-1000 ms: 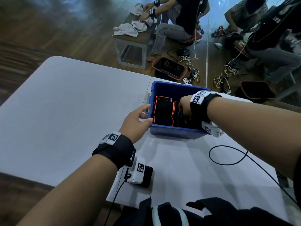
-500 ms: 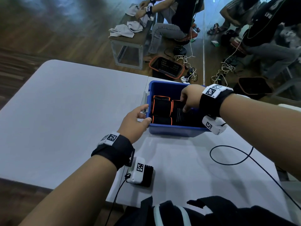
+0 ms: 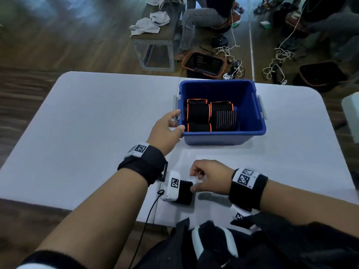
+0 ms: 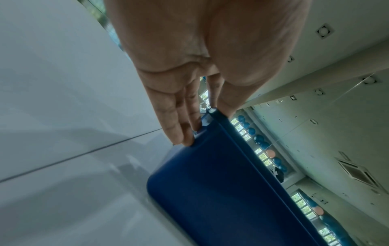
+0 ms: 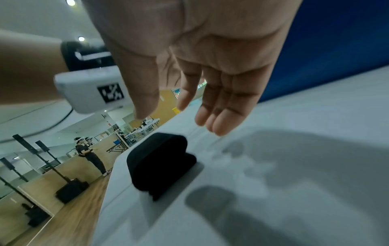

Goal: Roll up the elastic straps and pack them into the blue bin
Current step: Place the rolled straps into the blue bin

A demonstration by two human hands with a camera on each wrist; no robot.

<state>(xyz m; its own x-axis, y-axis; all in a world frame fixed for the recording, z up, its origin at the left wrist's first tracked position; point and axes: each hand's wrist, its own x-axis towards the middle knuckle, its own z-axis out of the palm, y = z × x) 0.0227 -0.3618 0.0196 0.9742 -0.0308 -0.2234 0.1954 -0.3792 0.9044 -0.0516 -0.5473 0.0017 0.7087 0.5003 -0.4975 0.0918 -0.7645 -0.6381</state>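
The blue bin (image 3: 213, 137) stands at the middle of the white table (image 3: 87, 123). Several rolled black straps with orange edges (image 3: 198, 113) lie packed in its left half. My left hand (image 3: 175, 123) holds the bin's near left corner, thumb on the rim and fingers against the outer wall (image 4: 221, 183). My right hand (image 3: 196, 181) hovers near the table's front edge with loose fingers and holds nothing. Just below its fingers (image 5: 219, 116) a black ribbed roll (image 5: 160, 163), seemingly a strap, lies on the table under my left wrist camera (image 3: 173, 186).
A black cable (image 3: 147, 220) hangs from my left wrist over the table's front edge. Dark clothing (image 3: 213, 245) fills the bottom of the head view. Beyond the table are a bench with grey towels (image 3: 149, 26), a seated person and a black basket (image 3: 204, 64).
My right hand has come out of the bin and back to the table's front, above the black roll. My left hand has stayed at the bin's corner. The head view has tilted down.
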